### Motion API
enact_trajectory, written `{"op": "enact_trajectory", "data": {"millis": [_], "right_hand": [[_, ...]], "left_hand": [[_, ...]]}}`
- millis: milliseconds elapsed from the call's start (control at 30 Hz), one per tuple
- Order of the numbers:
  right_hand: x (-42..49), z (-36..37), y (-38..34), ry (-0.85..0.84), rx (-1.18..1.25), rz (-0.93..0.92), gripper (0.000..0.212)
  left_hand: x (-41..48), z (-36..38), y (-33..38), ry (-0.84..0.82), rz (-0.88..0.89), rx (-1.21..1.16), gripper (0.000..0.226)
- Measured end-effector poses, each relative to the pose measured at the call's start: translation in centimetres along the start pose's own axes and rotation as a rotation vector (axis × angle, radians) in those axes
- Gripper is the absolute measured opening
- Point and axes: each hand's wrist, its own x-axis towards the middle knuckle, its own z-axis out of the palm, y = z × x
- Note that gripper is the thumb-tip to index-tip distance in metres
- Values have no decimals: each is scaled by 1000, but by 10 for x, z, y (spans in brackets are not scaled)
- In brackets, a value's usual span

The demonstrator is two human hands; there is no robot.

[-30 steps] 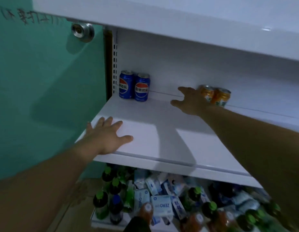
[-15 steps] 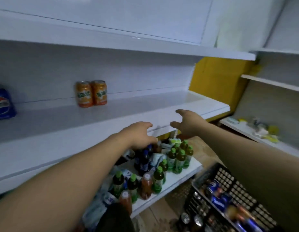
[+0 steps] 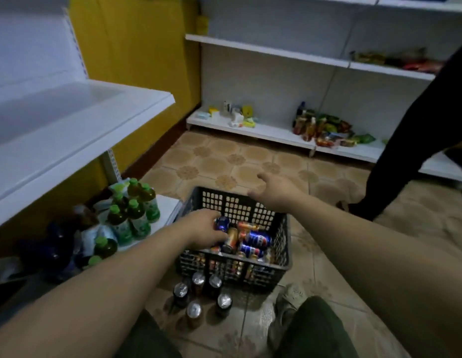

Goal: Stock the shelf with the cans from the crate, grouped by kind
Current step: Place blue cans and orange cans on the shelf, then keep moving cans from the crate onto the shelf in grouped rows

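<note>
The black crate (image 3: 263, 271) sits on the tan, flower-patterned floor tiles (image 3: 224, 161), close beside the low end of the shelving on the left. Cans lie tumbled inside it. The left hand (image 3: 200, 229) is down in the crate, its fingers curled round a blue Pepsi can (image 3: 222, 223) at the left of the heap. Two more blue ones and two orange-gold cans (image 3: 231, 239) show on top; others glint through the lattice wall, too dim to count. The right hand (image 3: 275, 188) hovers over the crate's far right corner, fingers loose and spread, grasping nothing. Five dark cans (image 3: 198, 279) stand upright on the floor just in front of the crate's near wall, silver tops up. The white shelf (image 3: 69, 140) juts out at the left, and under it stand green-capped bottles (image 3: 137, 215), seven caps countable. A yellow wall (image 3: 137, 60) fills the corner. The back shelving (image 3: 263, 51) shows three white boards with packets and bottles. Another person's dark trouser leg (image 3: 405, 156) stands at the right
</note>
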Motion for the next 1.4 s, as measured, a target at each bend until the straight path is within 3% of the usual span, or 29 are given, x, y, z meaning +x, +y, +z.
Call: {"op": "enact_trajectory", "data": {"millis": [133, 267, 500, 733, 900, 1033, 1133, 1267, 1400], "right_hand": [[19, 28, 56, -77, 39, 112, 65], [51, 71, 105, -196, 43, 185, 67], [127, 172, 173, -355, 83, 259, 55], [195, 284, 233, -631, 89, 300, 49], [216, 349, 259, -841, -95, 204, 70], [218, 366, 268, -773, -222, 70, 57], [208, 355, 268, -673, -183, 80, 61], [198, 318, 245, -394, 71, 256, 66], [186, 272, 198, -109, 522, 421, 55]], "left_hand": [[57, 33, -1, -89, 11, 25, 74], [119, 70, -10, -191, 8, 42, 55], [243, 144, -39, -316, -80, -45, 60], [344, 242, -63, -513, -104, -92, 63], [377, 288, -73, -625, -123, -94, 80], [383, 303, -82, -629, -148, -110, 81], [376, 301, -79, -646, -150, -143, 80], [361, 276, -63, -582, -145, -226, 81], [333, 232, -51, -440, -158, -523, 81]]}}
